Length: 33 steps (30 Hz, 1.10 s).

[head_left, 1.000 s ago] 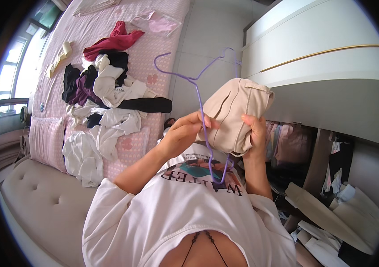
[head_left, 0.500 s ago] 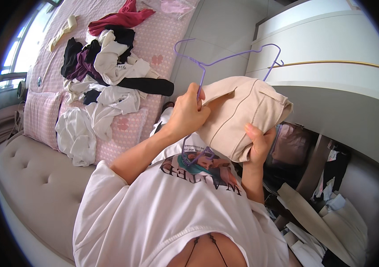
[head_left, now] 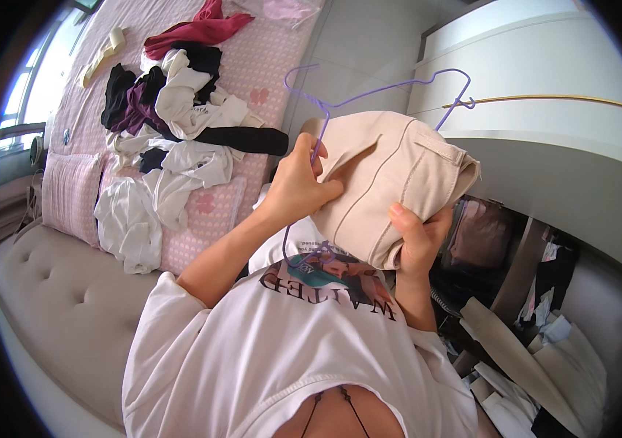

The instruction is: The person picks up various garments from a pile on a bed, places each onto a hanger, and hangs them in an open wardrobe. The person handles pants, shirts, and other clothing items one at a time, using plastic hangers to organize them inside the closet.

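Note:
Folded beige trousers (head_left: 373,190), with a pocket slit and stitched seams showing, are held up in front of my chest. My right hand (head_left: 424,237) is closed on their near right edge, the thumb on top and the fingers hidden underneath. A purple clothes hanger (head_left: 380,93) frames the trousers; its far bar and one hooked corner stick out beyond them, and its other end hangs by my shirt. My left hand (head_left: 298,186) grips the hanger's left side, its thumb against the trousers' left edge. How the hanger runs beneath the cloth is hidden.
To the left, a pink checked bed (head_left: 263,73) bears a pile of white, black and purple clothes (head_left: 172,109) and a dark red garment (head_left: 194,33). At right stands a white cabinet (head_left: 530,80); below it are an open compartment (head_left: 501,285) and hanging garments (head_left: 523,358).
Both hands have shifted slightly left with the trousers, which now lie a little flatter. The hanger's near end has swung left, while its far right corner has moved slightly right.

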Tool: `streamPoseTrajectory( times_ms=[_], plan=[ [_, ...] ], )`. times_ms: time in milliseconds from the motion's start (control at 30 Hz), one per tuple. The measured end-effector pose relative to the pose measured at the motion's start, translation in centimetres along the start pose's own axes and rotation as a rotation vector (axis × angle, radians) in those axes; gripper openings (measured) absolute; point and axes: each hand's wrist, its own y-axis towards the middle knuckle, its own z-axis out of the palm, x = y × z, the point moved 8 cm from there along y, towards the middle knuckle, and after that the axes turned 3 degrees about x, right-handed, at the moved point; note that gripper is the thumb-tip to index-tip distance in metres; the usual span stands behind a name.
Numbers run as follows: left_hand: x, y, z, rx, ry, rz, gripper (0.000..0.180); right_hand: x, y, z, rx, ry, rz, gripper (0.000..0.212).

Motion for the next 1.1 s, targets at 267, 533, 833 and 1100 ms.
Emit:
streamPoseTrajectory(
  times_ms=[267, 533, 833, 1100],
  plan=[
    [-0.8, -1.0, -2.3, -0.195, 0.037, 0.021, 0.024, -2.7, -1.9, -1.7, -0.049, -0.136, 0.284, 0.049],
    [-1.9, -2.3, -3.4, -0.203, -0.019, -0.006, 0.025, -1.7, -3.2, -2.1, -0.064, -0.113, 0.222, 0.054],
    [-2.0, 0.2, -1.7, 0.050, 0.061, 0.009, 0.015, 0.1, 0.1, -0.9, -0.095, 0.064, 0.146, 0.027],
    [7.9, 8.7, 1.7, 0.071, 0.326, 0.112, 0.018, 1.4, 4.2, -1.8, -0.171, 0.318, 0.190, 0.021]
  ],
)
